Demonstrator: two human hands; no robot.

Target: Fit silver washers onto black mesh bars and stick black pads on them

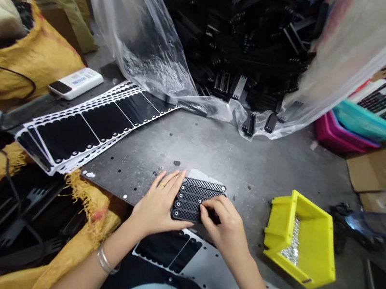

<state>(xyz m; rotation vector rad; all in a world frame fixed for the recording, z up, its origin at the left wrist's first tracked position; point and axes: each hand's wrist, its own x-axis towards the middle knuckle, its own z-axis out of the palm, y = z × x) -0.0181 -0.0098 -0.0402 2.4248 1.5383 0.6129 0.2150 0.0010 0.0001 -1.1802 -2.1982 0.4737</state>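
A small black ribbed plastic part (199, 194) with mesh-like slats lies on the grey metal table (249, 158) in front of me. My left hand (158, 202) rests flat on its left end, fingers stretched out, a ring on one finger and a bangle on the wrist. My right hand (222, 225) presses on the part's lower right side with fingers curled down onto it. Just below the hands lies a white backing sheet (195, 267) with black adhesive strips.
A stack of white sheets with black strips (82, 127) lies at left, a white device (76, 82) behind it. A clear plastic bag full of black parts (246, 40) fills the back. A yellow bin (301, 237) of small metal pieces stands right; pink and teal trays (353, 128) further back.
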